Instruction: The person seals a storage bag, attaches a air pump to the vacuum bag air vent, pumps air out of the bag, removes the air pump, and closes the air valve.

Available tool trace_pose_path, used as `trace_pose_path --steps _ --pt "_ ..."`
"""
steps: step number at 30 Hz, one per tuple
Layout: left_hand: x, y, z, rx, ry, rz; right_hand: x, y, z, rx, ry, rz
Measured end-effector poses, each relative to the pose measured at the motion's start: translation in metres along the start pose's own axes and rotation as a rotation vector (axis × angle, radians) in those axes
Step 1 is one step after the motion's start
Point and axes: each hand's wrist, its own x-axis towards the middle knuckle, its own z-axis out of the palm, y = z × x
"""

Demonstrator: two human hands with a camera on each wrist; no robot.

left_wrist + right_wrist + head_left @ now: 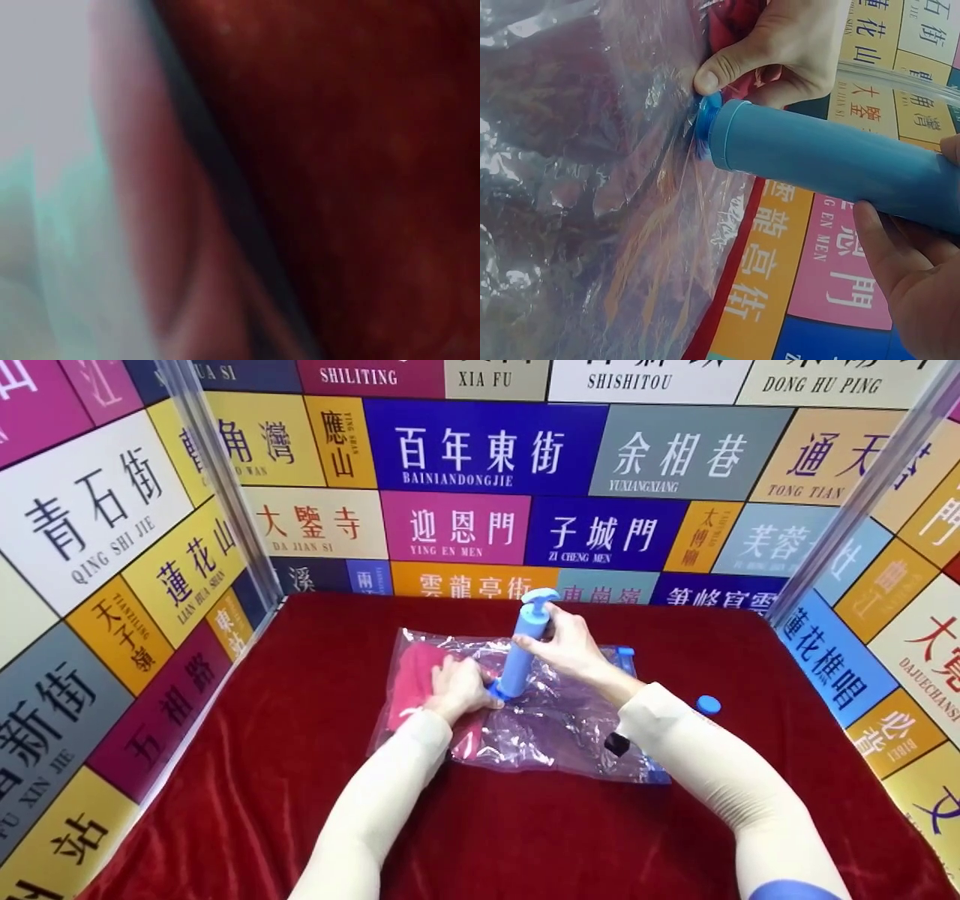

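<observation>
A clear plastic vacuum bag (559, 735) lies flat with a folded pink-red cloth (411, 679) inside its left part. On its blue valve (707, 124) stands a blue hand pump (517, 656), tilted slightly, its handle (538, 598) at the top close to the barrel. My right hand (568, 646) grips the upper barrel, thumb on one side and fingers on the other. Beside the pump's foot, my left hand (459, 684) holds the valve's edge, thumb on the blue rim in the right wrist view. The left wrist view is blurred and shows mostly dark red.
A round blue cap (707, 704) lies right of the bag, near my right forearm. The bag's blue zip edge (658, 775) runs along its right side. Dark red cloth (525, 840) covers the table, and panels with printed signs (480, 446) surround it.
</observation>
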Motion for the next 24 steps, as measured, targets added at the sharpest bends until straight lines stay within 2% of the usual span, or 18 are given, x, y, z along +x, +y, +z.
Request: trace_pose_path --steps 10,20,24 --pt "-0.002 0.000 0.000 0.020 0.008 0.028 0.004 -0.004 0.009 0.038 -0.032 -0.003" --pt "0.006 -0.002 0.006 -0.016 -0.029 0.005 0.008 -0.004 0.012 0.032 -0.060 0.012" --pt "0.005 -0.002 0.003 -0.031 -0.010 0.003 0.013 -0.003 0.010 0.025 -0.073 -0.001"
